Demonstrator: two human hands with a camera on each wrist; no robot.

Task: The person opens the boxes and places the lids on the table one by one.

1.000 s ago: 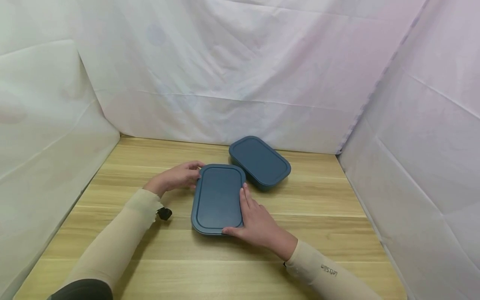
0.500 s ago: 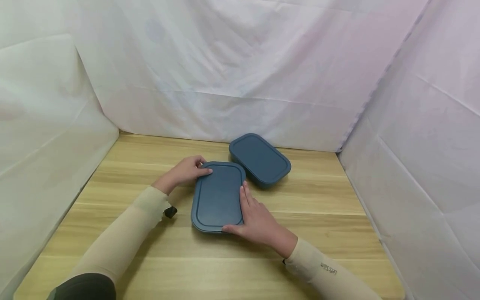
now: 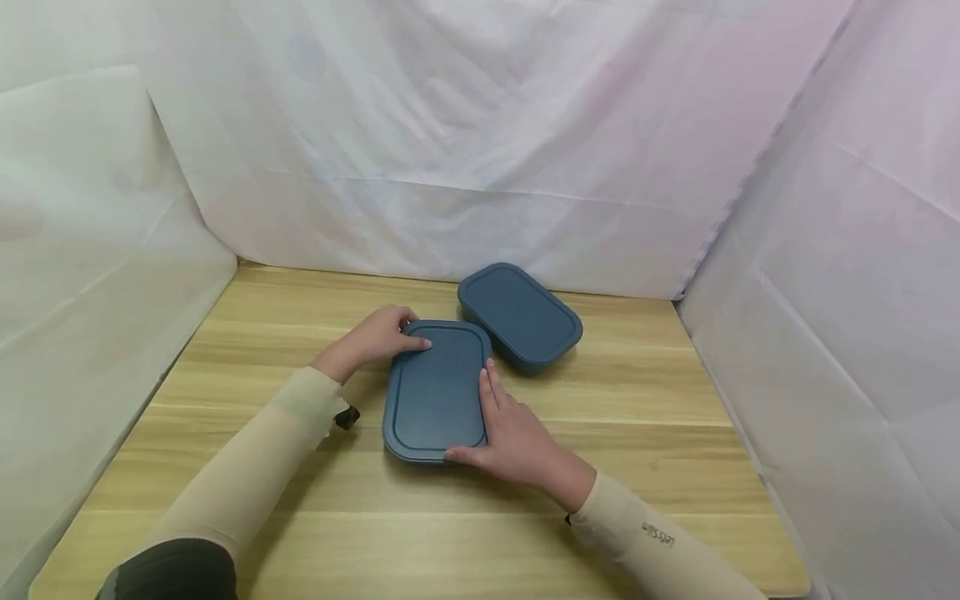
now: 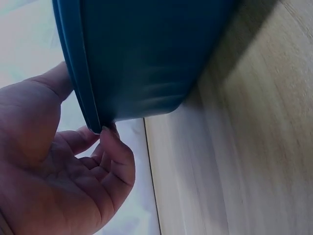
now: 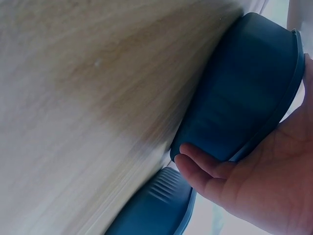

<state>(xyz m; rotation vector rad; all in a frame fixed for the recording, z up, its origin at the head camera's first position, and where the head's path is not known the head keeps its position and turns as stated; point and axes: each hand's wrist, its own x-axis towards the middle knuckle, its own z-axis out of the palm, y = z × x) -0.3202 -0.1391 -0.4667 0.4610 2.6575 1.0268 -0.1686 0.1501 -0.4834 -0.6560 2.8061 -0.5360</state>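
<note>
A dark blue rectangular food container [image 3: 439, 396] with a fitted lid rests on the wooden table. My left hand [image 3: 375, 340] is at its far left corner, thumb on top of the lid. In the left wrist view, fingers [image 4: 117, 154] curl up under the lid's rim [image 4: 90, 105], pinching that corner. My right hand [image 3: 517, 437] lies against the near right corner, with extended fingers along the long side and the thumb at the near edge. The right wrist view has its fingertips [image 5: 188, 164] touching the container's side wall [image 5: 234, 98].
A second lidded blue container [image 3: 521, 317] stands behind and to the right, set at an angle, close to the first one's far right corner. White cloth walls [image 3: 450, 192] rise at the back and both sides of the wooden table [image 3: 637, 425].
My left hand has moved right, its thumb coming over the lid's edge and its fingers closing on the corner. The right hand has kept its place, and both containers stay put.
</note>
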